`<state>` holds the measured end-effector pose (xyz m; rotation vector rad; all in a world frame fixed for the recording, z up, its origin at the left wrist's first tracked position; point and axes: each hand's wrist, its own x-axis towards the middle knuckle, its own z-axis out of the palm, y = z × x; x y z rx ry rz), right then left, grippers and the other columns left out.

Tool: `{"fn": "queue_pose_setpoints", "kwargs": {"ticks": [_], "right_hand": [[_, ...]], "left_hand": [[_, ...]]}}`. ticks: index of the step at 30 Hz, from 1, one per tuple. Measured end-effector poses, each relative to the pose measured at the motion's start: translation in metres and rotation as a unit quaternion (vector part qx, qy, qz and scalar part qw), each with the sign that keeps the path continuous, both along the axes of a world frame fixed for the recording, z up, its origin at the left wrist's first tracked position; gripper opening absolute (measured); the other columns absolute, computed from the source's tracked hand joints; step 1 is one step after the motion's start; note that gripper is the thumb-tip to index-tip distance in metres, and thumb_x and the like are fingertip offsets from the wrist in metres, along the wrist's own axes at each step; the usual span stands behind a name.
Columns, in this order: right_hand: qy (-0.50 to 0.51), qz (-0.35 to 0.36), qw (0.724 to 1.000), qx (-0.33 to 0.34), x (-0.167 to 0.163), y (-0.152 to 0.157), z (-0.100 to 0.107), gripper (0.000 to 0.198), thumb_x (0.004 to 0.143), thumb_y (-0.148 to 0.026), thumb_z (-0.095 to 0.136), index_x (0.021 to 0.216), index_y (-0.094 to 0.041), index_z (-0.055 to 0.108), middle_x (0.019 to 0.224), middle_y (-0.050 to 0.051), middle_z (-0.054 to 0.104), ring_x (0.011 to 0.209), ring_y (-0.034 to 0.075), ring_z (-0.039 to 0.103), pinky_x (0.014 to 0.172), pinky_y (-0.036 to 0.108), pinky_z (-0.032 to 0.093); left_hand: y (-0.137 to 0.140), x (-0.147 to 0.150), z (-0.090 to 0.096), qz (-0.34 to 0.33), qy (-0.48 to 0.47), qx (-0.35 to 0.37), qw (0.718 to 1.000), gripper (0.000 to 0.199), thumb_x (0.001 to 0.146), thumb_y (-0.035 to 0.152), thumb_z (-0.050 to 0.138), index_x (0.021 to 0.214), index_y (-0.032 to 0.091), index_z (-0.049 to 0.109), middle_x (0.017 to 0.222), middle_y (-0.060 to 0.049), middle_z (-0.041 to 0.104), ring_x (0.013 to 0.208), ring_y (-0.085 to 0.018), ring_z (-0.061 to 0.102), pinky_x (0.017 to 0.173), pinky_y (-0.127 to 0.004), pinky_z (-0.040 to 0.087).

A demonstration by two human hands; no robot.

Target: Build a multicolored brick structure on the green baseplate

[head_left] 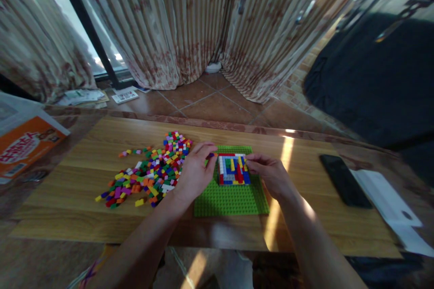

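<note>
A green studded baseplate (pixel 230 203) lies on the wooden table. On its upper part stands a low square build of toy bricks (pixel 233 170), with white, red, blue, grey and yellow pieces. Left of the build, my left hand (pixel 198 169) is closed, with small toy bricks (pixel 211 155), dark blue and orange, at its fingertips. My right hand (pixel 269 172) has its thumb and forefinger pinched at the build's right edge; whatever is between them is hidden. A large heap of loose coloured bricks (pixel 159 171) spreads to the left of my left hand.
A black phone (pixel 344 180) lies on the right of the table (pixel 84 153), beside a white flat object (pixel 386 196). An orange and white package (pixel 29 144) is at the far left. Curtains (pixel 196 22) hang beyond, with papers (pixel 83 98) on the floor.
</note>
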<state>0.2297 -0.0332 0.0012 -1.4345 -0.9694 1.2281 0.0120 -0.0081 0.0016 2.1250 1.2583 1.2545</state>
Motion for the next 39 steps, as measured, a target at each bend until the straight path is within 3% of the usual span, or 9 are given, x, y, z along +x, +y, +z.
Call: {"fn": "queue_pose_setpoints", "kwargs": {"ticks": [18,22,25,28,33,39], "right_hand": [[0.043,-0.016,0.998,-0.038,-0.001,0.003,-0.002,0.028,0.052,-0.034,0.086,0.069,-0.018,0.070,0.060,-0.002,0.065,0.052,0.008,0.052,0.053,0.024,0.043],[0.006,-0.009,1.000,-0.003,0.000,0.003,0.001,0.025,0.059,-0.036,0.082,0.069,-0.017,0.070,0.059,-0.003,0.063,0.052,0.008,0.051,0.052,0.024,0.042],[-0.032,-0.049,0.996,0.072,-0.006,0.001,0.006,0.019,0.065,-0.034,0.079,0.071,-0.019,0.069,0.066,-0.001,0.066,0.060,0.011,0.056,0.057,0.026,0.047],[-0.097,-0.057,0.983,0.144,-0.019,-0.004,0.011,0.014,0.073,-0.032,0.074,0.079,-0.021,0.069,0.075,0.001,0.069,0.069,0.014,0.062,0.066,0.030,0.052],[-0.285,0.037,0.931,0.223,-0.043,-0.013,0.015,0.017,0.086,-0.028,0.061,0.100,-0.023,0.070,0.091,0.004,0.070,0.081,0.017,0.065,0.076,0.033,0.053],[-0.379,0.080,0.885,0.259,-0.052,-0.014,0.018,0.020,0.092,-0.025,0.053,0.103,-0.023,0.069,0.099,0.006,0.070,0.092,0.019,0.065,0.083,0.034,0.052]], "left_hand": [[-0.003,0.004,0.000,-0.021,0.012,0.001,1.000,0.017,0.085,0.007,0.056,0.097,0.017,0.064,0.101,-0.006,0.068,0.097,-0.017,0.065,0.090,-0.033,0.054],[-0.003,0.004,0.000,-0.033,0.011,0.000,0.999,0.013,0.086,0.008,0.056,0.089,0.016,0.065,0.094,-0.005,0.068,0.092,-0.016,0.064,0.085,-0.031,0.054],[-0.004,0.004,0.002,-0.043,0.010,-0.006,0.999,0.012,0.088,0.011,0.056,0.088,0.018,0.067,0.090,-0.003,0.069,0.088,-0.015,0.065,0.081,-0.029,0.054],[-0.005,0.004,0.005,-0.045,0.008,-0.016,0.999,0.013,0.090,0.015,0.056,0.091,0.019,0.068,0.092,-0.003,0.070,0.087,-0.015,0.066,0.080,-0.029,0.054],[-0.008,0.005,0.008,-0.057,0.010,-0.017,0.998,0.015,0.089,0.015,0.056,0.098,0.019,0.067,0.096,-0.004,0.072,0.092,-0.016,0.067,0.085,-0.030,0.054],[-0.013,0.007,0.008,-0.052,0.015,-0.016,0.998,0.019,0.088,0.014,0.056,0.105,0.018,0.063,0.102,-0.004,0.072,0.094,-0.016,0.068,0.087,-0.030,0.054]]}}
